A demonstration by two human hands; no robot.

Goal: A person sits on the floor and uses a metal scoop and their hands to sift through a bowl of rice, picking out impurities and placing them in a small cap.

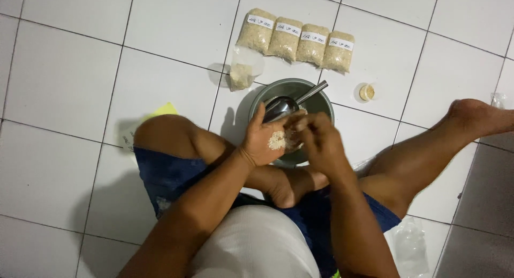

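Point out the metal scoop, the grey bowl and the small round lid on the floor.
Metal scoop [282,107]: head view, on its shiny rounded body.
Grey bowl [321,104]: head view, on the inner wall at its right rim.
Small round lid [367,92]: head view, on its centre.

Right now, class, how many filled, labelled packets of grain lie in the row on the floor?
4. They lie side by side beyond the bowl: first packet, second packet, third packet, fourth packet. A part-filled bag sits apart, uncounted.
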